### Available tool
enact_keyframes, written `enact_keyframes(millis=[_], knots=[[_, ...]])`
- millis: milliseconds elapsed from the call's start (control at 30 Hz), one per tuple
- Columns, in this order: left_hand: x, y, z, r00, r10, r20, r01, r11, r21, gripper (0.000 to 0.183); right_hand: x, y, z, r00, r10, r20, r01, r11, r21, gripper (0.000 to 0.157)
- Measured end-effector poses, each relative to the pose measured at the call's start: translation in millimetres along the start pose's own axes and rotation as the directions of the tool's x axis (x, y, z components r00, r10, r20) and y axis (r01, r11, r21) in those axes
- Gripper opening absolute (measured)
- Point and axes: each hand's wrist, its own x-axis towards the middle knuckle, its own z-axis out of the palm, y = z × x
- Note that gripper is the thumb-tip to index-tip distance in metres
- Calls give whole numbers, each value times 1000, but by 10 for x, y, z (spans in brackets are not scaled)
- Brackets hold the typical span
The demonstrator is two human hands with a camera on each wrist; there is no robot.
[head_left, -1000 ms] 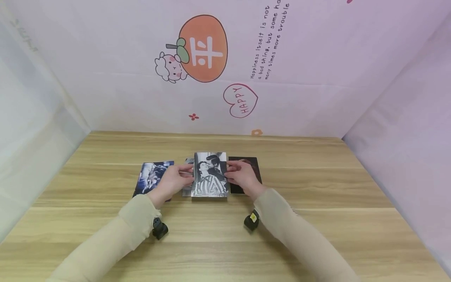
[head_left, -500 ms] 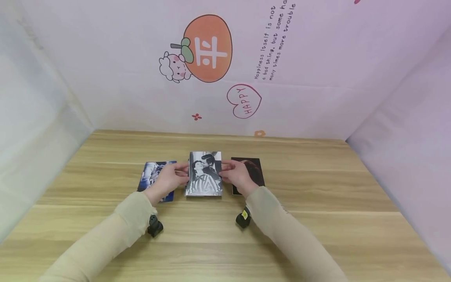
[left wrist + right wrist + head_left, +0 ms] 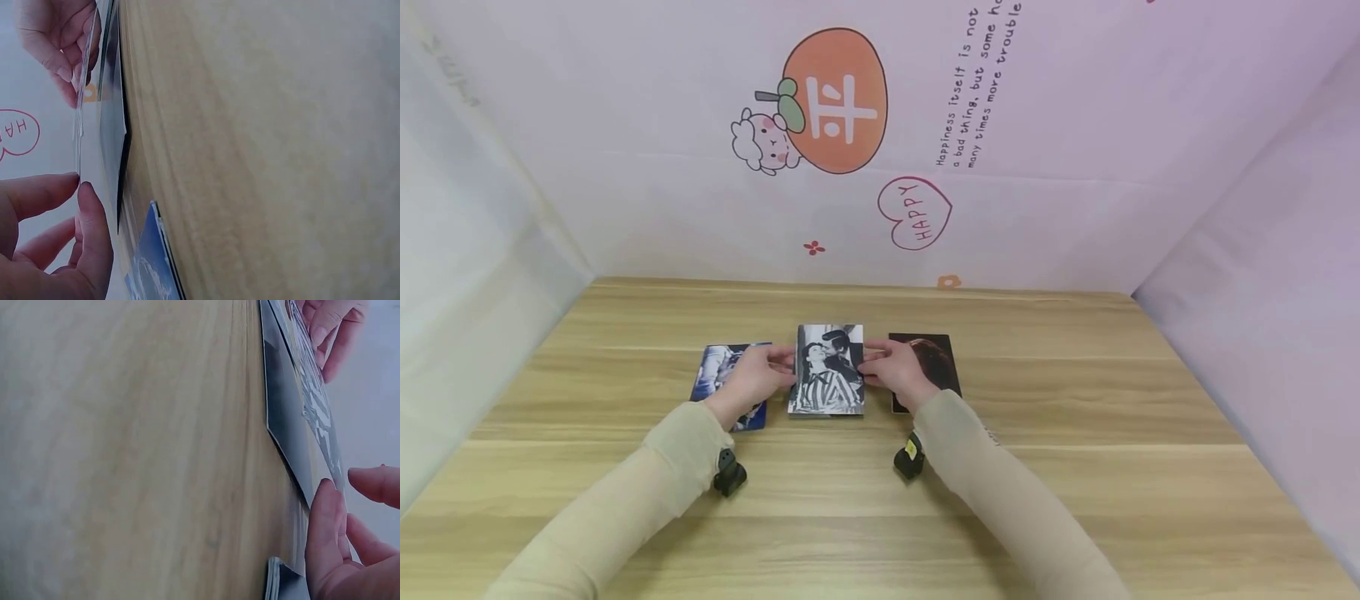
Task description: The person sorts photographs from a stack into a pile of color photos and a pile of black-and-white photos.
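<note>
A wood-grained table (image 3: 1075, 367) meets a pale wall (image 3: 685, 208) printed with an orange fruit (image 3: 842, 100), slanting text and a red heart (image 3: 914, 213); pale side walls close off the left and right. The black-and-white photo (image 3: 829, 375) is at the middle of the far half of the table, between the left hand (image 3: 754, 375), which pinches its left edge, and the right hand (image 3: 898, 371), which grips its right edge. A blue photo (image 3: 709, 375) lies to the left, a dark photo (image 3: 936, 362) to the right; the hands cover part of each. Pale sleeves (image 3: 688, 454) reach in from the near side, cut off by the lower border, with a small black device (image 3: 730, 475) at the left wrist and another at the right.

The wrist views show what the head view hides: the black-and-white photo is tilted and raised, with a greyish sheet (image 3: 114, 125) beneath it. Whether that sheet touches the table cannot be told. The right wrist view also reveals layered edges on the dark photo, cut off at the bottom. The thumb's contact with the photo in the right hand is hard to make out.
</note>
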Motion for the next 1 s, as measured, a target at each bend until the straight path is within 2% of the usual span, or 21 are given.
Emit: enact_keyframes(millis=[233, 500, 1000], knots=[[22, -21, 3, 999, -14, 33, 14, 1000, 5, 54, -17, -9, -21, 1000, 8, 30, -8, 1000, -20, 51], [35, -31, 12, 999, -31, 32, 30, 999, 10, 50, -43, -20, -27, 999, 15, 48, -13, 999, -32, 52], [33, -45, 14, 999, -22, 35, 20, 998, 60, 45, -45, 3, -14, 998, 9, 56, -6, 998, -60, 52]])
